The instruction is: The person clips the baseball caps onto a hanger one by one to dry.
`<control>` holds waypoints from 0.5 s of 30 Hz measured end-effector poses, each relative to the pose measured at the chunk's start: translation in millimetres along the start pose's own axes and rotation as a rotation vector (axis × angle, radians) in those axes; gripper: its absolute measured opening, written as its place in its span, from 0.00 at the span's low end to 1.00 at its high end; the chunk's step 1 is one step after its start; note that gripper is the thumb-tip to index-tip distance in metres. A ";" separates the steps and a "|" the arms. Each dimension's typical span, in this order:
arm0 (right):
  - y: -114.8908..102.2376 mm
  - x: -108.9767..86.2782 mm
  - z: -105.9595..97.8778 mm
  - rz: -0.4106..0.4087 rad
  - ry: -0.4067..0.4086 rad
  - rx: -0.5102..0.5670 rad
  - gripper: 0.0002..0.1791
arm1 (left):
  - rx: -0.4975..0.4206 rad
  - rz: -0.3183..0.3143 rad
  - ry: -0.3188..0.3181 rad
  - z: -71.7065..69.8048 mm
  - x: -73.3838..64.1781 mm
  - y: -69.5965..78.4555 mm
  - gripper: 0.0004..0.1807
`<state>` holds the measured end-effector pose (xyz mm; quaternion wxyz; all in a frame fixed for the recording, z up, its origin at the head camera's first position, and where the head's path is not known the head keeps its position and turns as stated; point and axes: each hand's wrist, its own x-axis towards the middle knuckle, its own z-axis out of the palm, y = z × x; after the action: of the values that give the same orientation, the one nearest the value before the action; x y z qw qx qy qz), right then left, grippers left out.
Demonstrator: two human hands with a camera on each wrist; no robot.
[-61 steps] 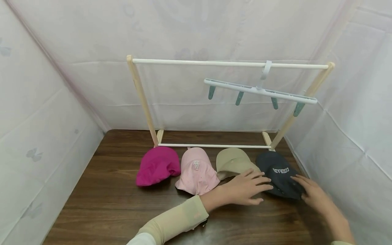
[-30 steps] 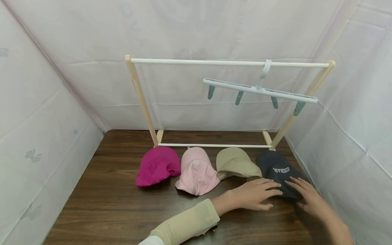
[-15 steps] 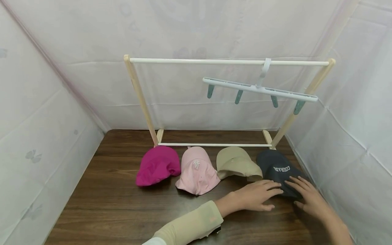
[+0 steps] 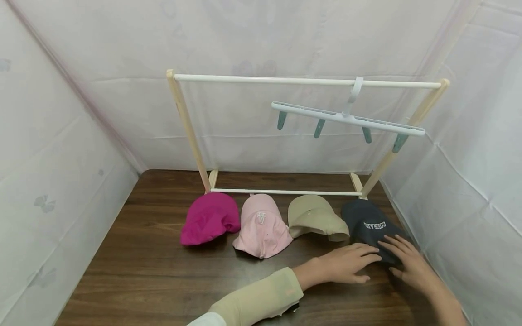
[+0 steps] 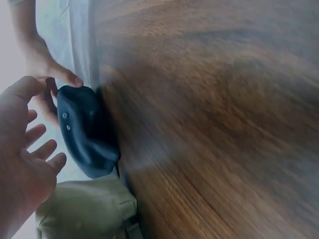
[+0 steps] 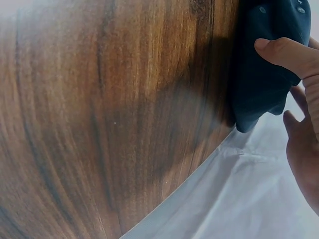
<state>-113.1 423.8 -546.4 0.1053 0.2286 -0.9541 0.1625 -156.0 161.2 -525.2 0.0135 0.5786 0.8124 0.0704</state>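
White fabric [image 4: 310,50] backs a woodgrain table [image 4: 142,276]; hands [image 4: 346,263] [image 4: 413,267] spread, left empty, right touching a dark cap [image 4: 360,218].

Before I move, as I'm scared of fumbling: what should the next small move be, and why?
Probably close the left hand on the near edge of the dark cap: that hand's thumb and fingertips stand apart, while the right hand has its fingers over the cap's right side.

our right hand [image 6: 310,89] at the right edge, thumb [image 6: 281,52] over a dark cap [image 6: 264,79] (we spot small eyelets [image 6: 300,10]), brown wood-grain table [image 6: 114,99], pale sheet [image 6: 239,189] below
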 end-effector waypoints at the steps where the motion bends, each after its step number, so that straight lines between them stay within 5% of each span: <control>1: 0.1 0.8 0.0 0.001 0.006 0.000 0.47 | -0.001 -0.002 0.000 0.3 2.0 0.4 0.36; 10: 6.0 5.8 3.1 -0.019 -0.028 0.022 0.48 | -0.008 -0.078 -0.001 11.7 11.6 4.9 0.35; 15: 15.4 3.0 -1.4 -0.042 -0.002 -0.025 0.50 | 0.163 -0.042 -0.040 9.5 28.1 10.8 0.37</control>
<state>-122.8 436.1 -548.3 0.1106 0.2473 -0.9512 0.1479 -154.2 192.0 -531.5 -0.0161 0.5619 0.8270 -0.0077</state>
